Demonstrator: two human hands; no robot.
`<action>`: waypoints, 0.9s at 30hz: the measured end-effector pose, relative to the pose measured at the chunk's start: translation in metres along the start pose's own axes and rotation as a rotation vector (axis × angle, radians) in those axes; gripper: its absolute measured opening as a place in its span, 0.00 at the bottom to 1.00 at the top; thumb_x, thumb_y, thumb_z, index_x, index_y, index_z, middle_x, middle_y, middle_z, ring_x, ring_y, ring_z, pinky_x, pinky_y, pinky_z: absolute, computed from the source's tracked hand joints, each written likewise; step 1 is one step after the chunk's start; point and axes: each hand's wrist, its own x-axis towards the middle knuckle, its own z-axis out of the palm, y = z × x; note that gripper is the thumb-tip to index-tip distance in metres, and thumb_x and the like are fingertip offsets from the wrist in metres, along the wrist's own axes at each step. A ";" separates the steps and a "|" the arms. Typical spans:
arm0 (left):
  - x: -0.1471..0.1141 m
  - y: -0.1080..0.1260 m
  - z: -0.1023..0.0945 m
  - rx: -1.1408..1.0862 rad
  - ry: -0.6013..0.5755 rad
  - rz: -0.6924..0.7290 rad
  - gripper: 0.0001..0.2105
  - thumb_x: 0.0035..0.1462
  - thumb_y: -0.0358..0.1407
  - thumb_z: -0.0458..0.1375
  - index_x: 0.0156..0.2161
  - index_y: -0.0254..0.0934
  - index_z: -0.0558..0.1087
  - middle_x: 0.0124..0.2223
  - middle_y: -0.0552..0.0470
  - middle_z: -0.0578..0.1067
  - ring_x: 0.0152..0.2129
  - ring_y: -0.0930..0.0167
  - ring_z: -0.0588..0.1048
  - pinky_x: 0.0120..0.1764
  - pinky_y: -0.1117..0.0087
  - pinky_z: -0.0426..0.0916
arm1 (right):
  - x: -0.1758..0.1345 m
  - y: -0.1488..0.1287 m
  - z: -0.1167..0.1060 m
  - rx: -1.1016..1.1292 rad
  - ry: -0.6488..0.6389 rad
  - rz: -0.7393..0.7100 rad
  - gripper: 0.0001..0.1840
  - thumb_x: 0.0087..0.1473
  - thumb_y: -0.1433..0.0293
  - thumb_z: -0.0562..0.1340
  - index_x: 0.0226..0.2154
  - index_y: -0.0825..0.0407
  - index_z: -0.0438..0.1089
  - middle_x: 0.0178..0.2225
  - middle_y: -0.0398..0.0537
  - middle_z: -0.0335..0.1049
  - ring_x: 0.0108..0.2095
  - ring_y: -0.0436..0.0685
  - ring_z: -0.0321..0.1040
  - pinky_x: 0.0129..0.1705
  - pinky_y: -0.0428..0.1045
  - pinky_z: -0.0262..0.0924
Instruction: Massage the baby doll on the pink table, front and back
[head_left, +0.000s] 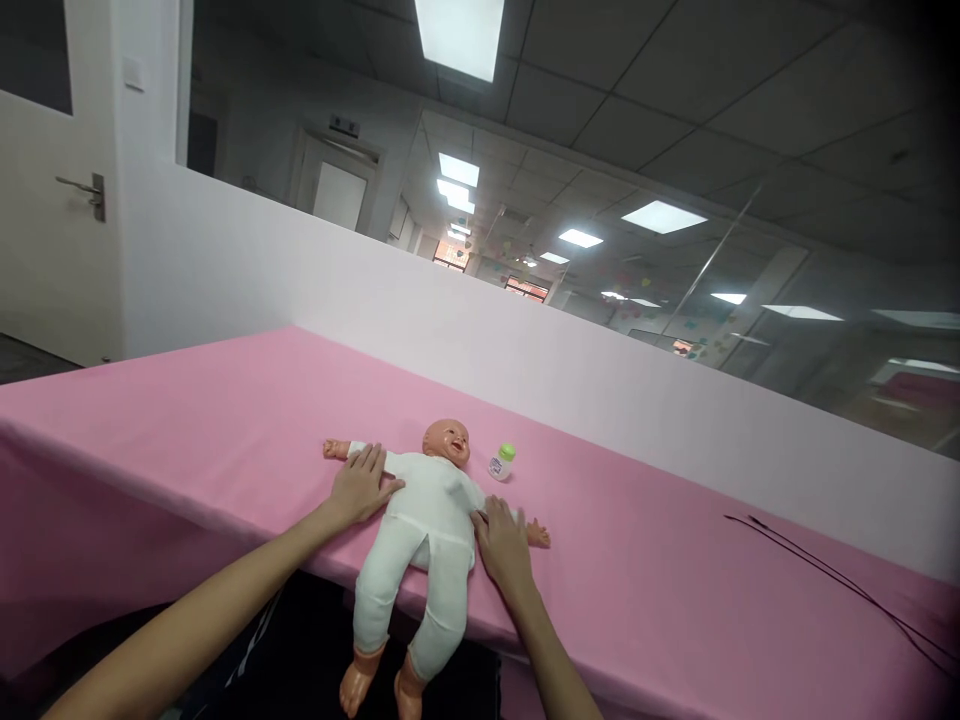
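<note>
A baby doll (435,497) in a white long-sleeved top and white trousers lies on its back, arms spread, its bare feet hanging past the table's front edge. Across the doll's sleeve at the left of the view rests my left hand (364,487), fingers stretched and thumb apart towards the chest. My right hand (505,540) lies over the other sleeve, its fingers extended and slightly bent, the doll's small hand showing beyond it. Beside the doll's head stands a small clear bottle (502,463) with a green cap, touched by neither hand.
A pink cloth (637,540) covers the table. Thin black cables (832,572) lie at the right. Behind the table runs a low white wall (450,335) with a window above it, and a door (52,230) is at the far left.
</note>
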 end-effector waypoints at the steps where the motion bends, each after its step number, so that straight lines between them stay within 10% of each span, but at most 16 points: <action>1: 0.000 -0.004 0.000 0.068 0.041 -0.016 0.38 0.68 0.56 0.47 0.68 0.24 0.63 0.71 0.28 0.59 0.71 0.47 0.55 0.70 0.46 0.44 | -0.005 0.005 -0.004 -0.094 0.019 -0.002 0.34 0.70 0.55 0.47 0.63 0.62 0.67 0.67 0.67 0.63 0.70 0.74 0.54 0.73 0.72 0.30; 7: 0.012 0.020 -0.019 0.125 0.110 -0.011 0.37 0.70 0.55 0.47 0.66 0.19 0.65 0.69 0.24 0.61 0.69 0.45 0.57 0.69 0.45 0.48 | -0.003 0.003 -0.019 -0.045 0.020 0.096 0.38 0.70 0.53 0.47 0.67 0.64 0.62 0.70 0.67 0.55 0.73 0.75 0.46 0.73 0.71 0.34; 14: 0.011 0.069 0.004 -0.428 -0.130 0.200 0.37 0.70 0.56 0.45 0.72 0.31 0.59 0.74 0.36 0.53 0.73 0.54 0.48 0.71 0.52 0.47 | 0.013 -0.058 -0.012 0.460 -0.095 -0.132 0.44 0.67 0.45 0.47 0.71 0.59 0.55 0.73 0.60 0.49 0.74 0.65 0.46 0.75 0.64 0.39; 22: 0.013 -0.002 -0.018 -0.152 -0.195 0.042 0.37 0.65 0.56 0.48 0.70 0.32 0.63 0.74 0.34 0.55 0.73 0.47 0.47 0.69 0.41 0.36 | 0.001 -0.004 -0.025 0.141 -0.094 -0.016 0.30 0.70 0.57 0.46 0.61 0.55 0.70 0.67 0.61 0.63 0.70 0.70 0.55 0.72 0.70 0.38; 27: 0.013 -0.049 -0.049 0.148 -0.042 -0.191 0.33 0.63 0.53 0.52 0.65 0.32 0.69 0.71 0.29 0.60 0.70 0.37 0.51 0.66 0.34 0.33 | -0.008 0.053 -0.049 -0.117 0.056 0.308 0.30 0.68 0.58 0.50 0.57 0.62 0.72 0.58 0.73 0.71 0.61 0.75 0.66 0.60 0.63 0.60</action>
